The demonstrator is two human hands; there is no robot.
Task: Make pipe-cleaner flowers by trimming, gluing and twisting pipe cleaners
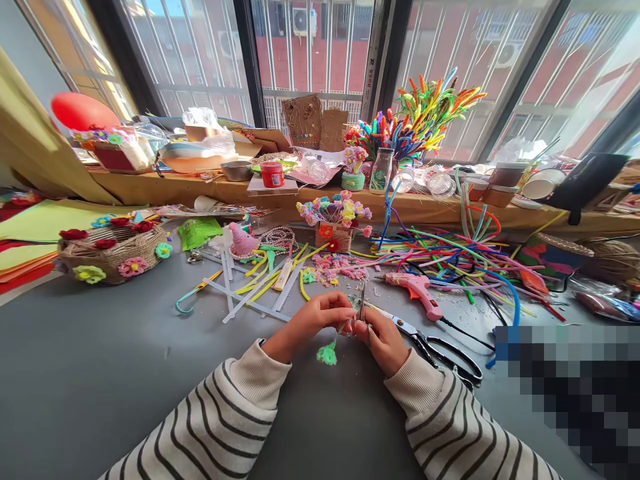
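My left hand [321, 319] is closed, its thumb and fingertips pinching pale green yarn just above the table. Below those fingers is a small light green crocheted piece [327, 354], seemingly joined to the pinched yarn. My right hand [383, 335] is closed around small scissors [363, 301] whose narrow metal blades point up and away from me. The blades meet the yarn between both hands; its exact path is hidden by my fingers. Large black-handled scissors [440, 347] lie on the table beside my right hand. Beyond it rests a pink glue gun [414, 291].
Clear glue sticks [250, 303] and yellow stems are scattered ahead on the left. Bundled pipe cleaners [450, 257] lie back right. A flower-trimmed woven basket [115, 250] stands far left. A small pot of crocheted flowers [334, 233] stands before the cluttered windowsill [200, 189].
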